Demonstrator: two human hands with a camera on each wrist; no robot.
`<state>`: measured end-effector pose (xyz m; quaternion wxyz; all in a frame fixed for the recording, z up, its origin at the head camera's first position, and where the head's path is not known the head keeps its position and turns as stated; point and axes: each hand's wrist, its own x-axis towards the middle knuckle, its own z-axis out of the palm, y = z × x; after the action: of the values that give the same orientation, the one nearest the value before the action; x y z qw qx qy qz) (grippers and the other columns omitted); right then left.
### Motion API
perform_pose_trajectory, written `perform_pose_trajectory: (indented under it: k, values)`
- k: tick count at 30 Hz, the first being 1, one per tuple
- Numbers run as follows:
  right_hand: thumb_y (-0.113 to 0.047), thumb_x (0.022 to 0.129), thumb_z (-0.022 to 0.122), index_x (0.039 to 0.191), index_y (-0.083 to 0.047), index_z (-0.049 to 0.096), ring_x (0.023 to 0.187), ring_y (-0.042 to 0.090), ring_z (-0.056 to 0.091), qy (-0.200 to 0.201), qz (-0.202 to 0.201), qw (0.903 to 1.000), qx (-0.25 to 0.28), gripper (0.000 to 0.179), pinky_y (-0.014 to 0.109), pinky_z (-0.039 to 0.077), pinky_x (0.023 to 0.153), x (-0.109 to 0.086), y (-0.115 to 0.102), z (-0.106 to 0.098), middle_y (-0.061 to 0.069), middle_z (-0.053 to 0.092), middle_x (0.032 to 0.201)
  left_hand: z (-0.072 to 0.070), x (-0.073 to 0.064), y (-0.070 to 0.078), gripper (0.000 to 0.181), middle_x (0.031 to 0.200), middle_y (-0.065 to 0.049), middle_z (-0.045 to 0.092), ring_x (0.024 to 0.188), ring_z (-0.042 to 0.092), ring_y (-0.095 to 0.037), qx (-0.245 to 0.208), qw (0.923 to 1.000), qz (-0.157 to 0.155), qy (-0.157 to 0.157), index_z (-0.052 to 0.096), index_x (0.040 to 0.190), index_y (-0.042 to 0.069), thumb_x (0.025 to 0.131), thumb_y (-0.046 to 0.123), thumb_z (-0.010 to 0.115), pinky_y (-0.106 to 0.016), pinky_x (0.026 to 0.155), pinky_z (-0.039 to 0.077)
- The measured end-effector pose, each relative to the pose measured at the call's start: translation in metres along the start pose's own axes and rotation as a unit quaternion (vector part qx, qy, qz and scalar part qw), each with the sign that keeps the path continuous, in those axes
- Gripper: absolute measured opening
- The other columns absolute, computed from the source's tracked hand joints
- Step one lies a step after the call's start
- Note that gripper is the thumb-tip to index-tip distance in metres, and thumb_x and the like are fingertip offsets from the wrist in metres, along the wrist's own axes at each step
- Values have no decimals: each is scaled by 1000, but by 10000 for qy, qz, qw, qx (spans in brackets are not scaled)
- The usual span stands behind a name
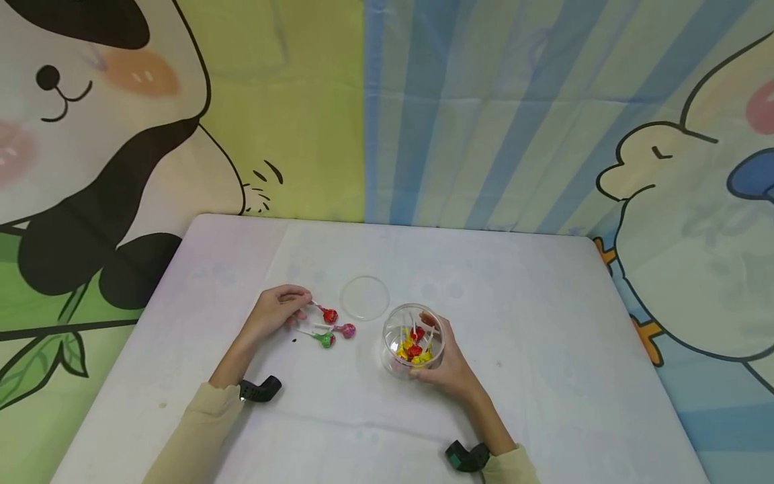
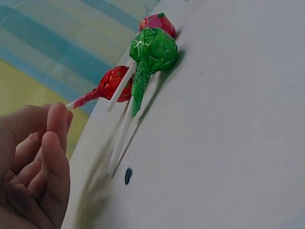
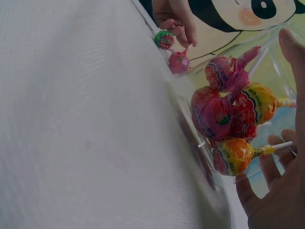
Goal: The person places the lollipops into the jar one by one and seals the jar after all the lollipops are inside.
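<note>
My left hand (image 1: 277,314) pinches the white stick of a red-wrapped lollipop (image 1: 329,315) between thumb and finger. Close beside it on the white table lie a green lollipop (image 1: 326,340) and a pink one (image 1: 347,331), their sticks pointing toward that hand. The left wrist view shows the green lollipop (image 2: 153,51) in front of the pink one, which is partly hidden. With fingers and thumb around its side, my right hand (image 1: 449,366) grips a clear round jar (image 1: 391,344). Inside it are several red, pink and yellow lollipops (image 3: 243,112), some with sticks pointing up.
A clear round lid (image 1: 365,298) lies flat on the table (image 1: 544,323), behind the loose lollipops and left of the jar. A small dark speck (image 1: 294,340) sits near the green lollipop's stick. A printed cloth backdrop (image 1: 471,114) stands along the table's far edge.
</note>
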<state>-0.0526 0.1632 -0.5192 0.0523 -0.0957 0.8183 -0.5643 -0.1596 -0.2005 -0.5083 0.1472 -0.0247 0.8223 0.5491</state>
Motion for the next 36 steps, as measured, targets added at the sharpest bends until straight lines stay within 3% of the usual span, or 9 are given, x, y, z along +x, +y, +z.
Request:
perform_pose_trajectory:
  k: [6, 10, 14, 17, 22, 26, 30, 36]
  values:
    - [-29, 67, 85, 148, -25, 26, 135, 32, 39, -9, -54, 10000, 13, 100, 65, 28, 111, 0, 0, -1, 7, 40, 148, 8, -19, 12, 41, 95, -6, 73, 61, 64, -5, -948, 9947, 235, 319, 64, 111, 6, 88, 39, 70, -21, 55, 52]
    - [-28, 68, 85, 148, -25, 26, 135, 33, 39, -30, -54, 10000, 32, 100, 65, 27, 111, 0, -1, -1, 7, 40, 148, 20, -44, 33, 24, 81, 6, 72, 54, 59, -5, -1773, 9813, 683, 324, 65, 103, 7, 91, 28, 69, -19, 51, 49]
    - [-27, 68, 85, 147, -27, 26, 137, 32, 39, -3, 7, 10000, 27, 99, 64, 26, 112, 0, -1, -1, 5, 40, 149, 33, -63, 50, 10, 77, 9, 71, 50, 57, -6, -2199, 9697, 1053, 118, 66, 96, 11, 92, 20, 67, -20, 49, 48]
    - [-25, 67, 85, 147, -27, 27, 137, 32, 38, -3, 26, 10000, 71, 99, 64, 25, 113, 0, 1, -1, 5, 40, 149, 42, -70, 56, 4, 76, 8, 70, 49, 56, -7, -2292, 9680, 1017, 76, 66, 94, 14, 92, 16, 67, -20, 49, 47]
    - [-23, 67, 86, 147, -25, 27, 137, 30, 39, -40, -2, 9999, 135, 99, 63, 26, 113, 0, 2, -1, 6, 41, 149, 53, -73, 57, 9, 68, 6, 67, 47, 55, -7, -2301, 9703, 735, 149, 66, 94, 12, 90, 19, 69, -21, 50, 47]
    - [-25, 68, 85, 148, -26, 26, 136, 30, 40, -51, -24, 9999, 105, 99, 63, 28, 112, 0, 1, -1, 5, 41, 148, 62, -73, 58, 13, 64, 5, 65, 47, 55, -7, -2339, 9697, 700, 96, 66, 93, 10, 89, 22, 71, -21, 49, 46]
    - [-27, 68, 85, 148, -26, 26, 136, 29, 40, -76, -57, 9999, 115, 99, 61, 30, 112, 1, 1, -1, 5, 40, 149, 71, -76, 63, 13, 67, 5, 68, 46, 55, -7, -2299, 9693, 872, -19, 66, 94, 8, 88, 19, 72, -20, 48, 47]
    - [-28, 69, 84, 148, -27, 25, 136, 29, 41, -81, -40, 9999, 118, 99, 60, 32, 111, 1, 0, -1, 5, 40, 149, 83, -79, 73, 17, 75, 3, 71, 48, 56, -7, -2118, 9653, 1483, -370, 65, 97, 1, 88, 15, 71, -21, 48, 48]
